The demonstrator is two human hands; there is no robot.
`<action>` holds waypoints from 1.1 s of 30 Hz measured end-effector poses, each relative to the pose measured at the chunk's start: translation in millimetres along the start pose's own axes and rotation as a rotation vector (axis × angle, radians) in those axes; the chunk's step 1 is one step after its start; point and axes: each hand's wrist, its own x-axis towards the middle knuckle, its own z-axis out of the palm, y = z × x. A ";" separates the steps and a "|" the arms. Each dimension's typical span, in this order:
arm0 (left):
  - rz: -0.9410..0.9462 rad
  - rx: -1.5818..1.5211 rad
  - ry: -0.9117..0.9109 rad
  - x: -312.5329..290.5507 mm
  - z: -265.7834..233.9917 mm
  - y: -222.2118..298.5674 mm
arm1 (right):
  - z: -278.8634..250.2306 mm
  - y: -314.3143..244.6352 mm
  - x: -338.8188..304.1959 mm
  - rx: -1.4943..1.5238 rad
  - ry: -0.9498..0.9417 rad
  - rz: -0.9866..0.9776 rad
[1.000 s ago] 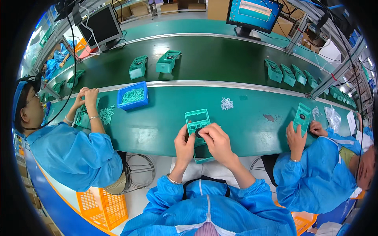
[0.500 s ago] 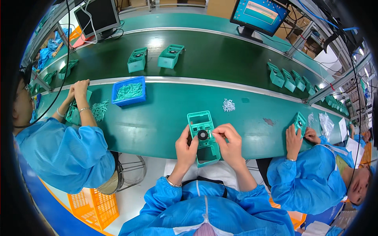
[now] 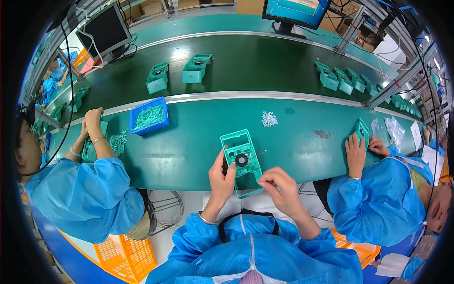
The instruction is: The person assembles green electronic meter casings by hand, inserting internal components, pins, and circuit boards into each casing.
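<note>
My left hand (image 3: 222, 179) grips the left side of a green plastic housing (image 3: 256, 167), with the thumb near a round black speaker (image 3: 241, 160) set in its middle. The housing is tilted above the near edge of the bench, showing its ribbed inside and open windows. From the speaker a thin wire (image 3: 258, 154) sticks out to the right, past the housing's rim. My right hand (image 3: 281, 188) is closed in a pinch at the lower right edge of the housing. Whatever its fingertips hold, if anything, is too small to make out.
A pile of small white parts (image 3: 269, 119) lies beyond the housing. Back left stands a blue bin (image 3: 165, 112) of green pieces. Co-workers sit on both sides, the right one holding a similar housing (image 3: 362, 130). More housings (image 3: 194, 75) rest on the dark conveyor (image 3: 255, 66).
My right hand has drawn down from beside the speaker to the housing's lower right edge. The wire now shows, sticking out to the right. My left hand keeps its hold.
</note>
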 end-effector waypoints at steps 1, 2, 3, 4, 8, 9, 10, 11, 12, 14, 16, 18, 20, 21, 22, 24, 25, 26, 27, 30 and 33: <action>-0.001 0.003 -0.001 0.3 0.5 -1.6 | 5.9 0.3 8.4 -0.008 0.005 -0.050; 0.031 0.013 0.020 0.3 1.9 -4.9 | 11.4 0.1 17.5 -0.020 0.008 -0.099; 0.063 0.023 0.037 -0.2 3.1 -6.0 | 18.4 1.6 27.0 -0.021 0.009 -0.095; 0.059 0.021 0.036 -0.7 1.8 -6.8 | 27.3 6.5 37.5 -0.060 0.027 -0.152; 0.023 0.098 0.047 0.1 1.2 -3.3 | 46.8 27.3 62.1 -0.247 0.024 -0.280; 0.012 0.115 0.050 0.2 1.5 -1.6 | 46.7 30.2 65.9 -0.250 0.019 -0.280; 0.011 0.111 0.054 0.9 1.1 -3.6 | 45.2 32.9 69.3 -0.299 -0.001 -0.289; 0.009 0.152 0.045 1.4 -0.3 -4.7 | 45.8 33.4 72.6 -0.345 -0.022 -0.298; 0.007 0.193 0.036 1.8 -1.7 -5.8 | 47.6 33.8 75.6 -0.346 -0.030 -0.299; -0.005 0.206 0.033 1.6 -4.5 -3.2 | 50.4 34.3 80.4 -0.384 -0.036 -0.349; -0.018 0.217 0.028 2.2 -4.7 -3.1 | 52.1 34.9 83.1 -0.398 -0.058 -0.352; 0.016 0.199 0.047 2.4 -2.6 -4.9 | 53.9 35.8 85.0 -0.408 -0.083 -0.359; 0.021 0.195 0.058 1.9 -0.9 -5.3 | 54.6 36.8 86.1 -0.453 -0.084 -0.390; 0.030 0.195 0.060 1.6 -0.3 -5.1 | 54.3 36.7 86.8 -0.453 -0.092 -0.391; 0.026 0.193 0.067 1.6 0.3 -5.2 | 53.7 36.4 87.7 -0.464 -0.092 -0.402; 0.057 0.221 0.067 2.2 0.3 -5.2 | 54.4 36.5 88.1 -0.476 -0.094 -0.411; 0.054 0.220 0.070 2.3 -0.1 -5.0 | 54.8 37.0 87.9 -0.499 -0.095 -0.422; 0.041 0.210 0.064 2.6 -0.2 -3.3 | 54.6 37.1 87.8 -0.522 -0.096 -0.433; 0.028 0.201 0.058 2.5 -0.2 -2.5 | 54.2 36.8 87.9 -0.522 -0.099 -0.433; 0.001 0.220 0.052 1.1 -1.4 -5.1 | 54.4 35.8 88.7 -0.536 -0.105 -0.456; 0.052 0.208 0.082 1.2 1.1 -7.8 | 55.5 35.7 88.7 -0.542 -0.100 -0.483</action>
